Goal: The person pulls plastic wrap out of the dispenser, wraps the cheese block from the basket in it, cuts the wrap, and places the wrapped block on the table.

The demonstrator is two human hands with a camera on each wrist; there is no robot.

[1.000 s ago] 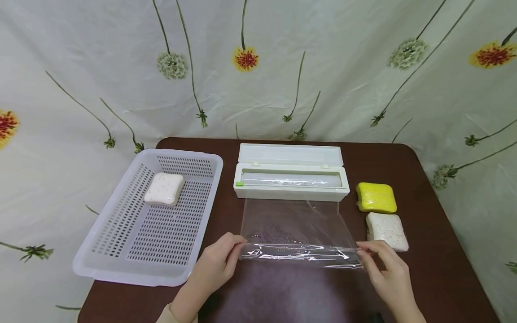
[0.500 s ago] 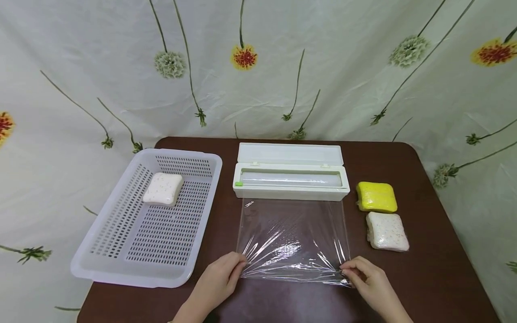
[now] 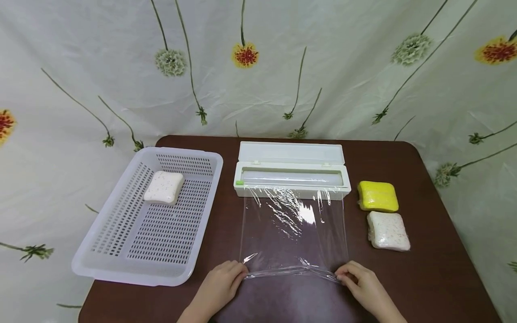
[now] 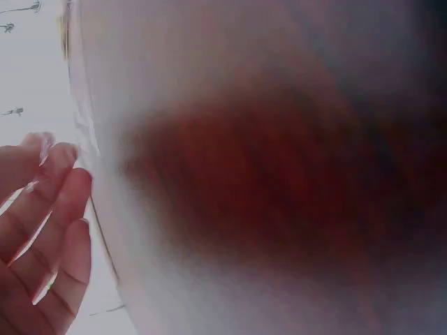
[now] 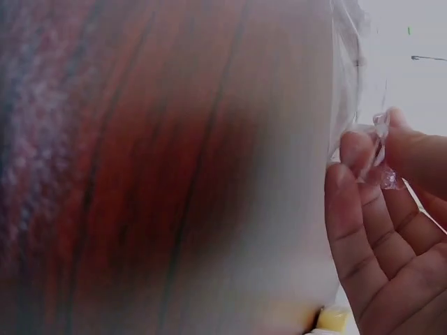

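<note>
A sheet of clear cling film (image 3: 292,237) stretches from the white dispenser box (image 3: 291,194) toward the near side of the table. My left hand (image 3: 222,283) pinches its near left corner between thumb and forefinger. At the near right corner, my right hand (image 3: 362,283) pinches the film the same way; the right wrist view shows the bunched film (image 5: 380,150) between thumb and forefinger. Inside the box, whose lid (image 3: 291,153) is tipped back, lies the film roll (image 3: 291,177). The left wrist view is mostly blurred, with the left hand (image 4: 45,237) at its left edge.
A white perforated basket (image 3: 202,224) stands at the left with one white speckled block (image 3: 164,187) inside. On the right lie a yellow block (image 3: 378,196) and a white speckled block (image 3: 388,230), both in film. A flower-printed cloth (image 3: 266,98) hangs behind the table (image 3: 440,269).
Both hands have drawn the film's near edge closer to the body and lower. The right hand has also moved left, and the sheet is now longer and flatter.
</note>
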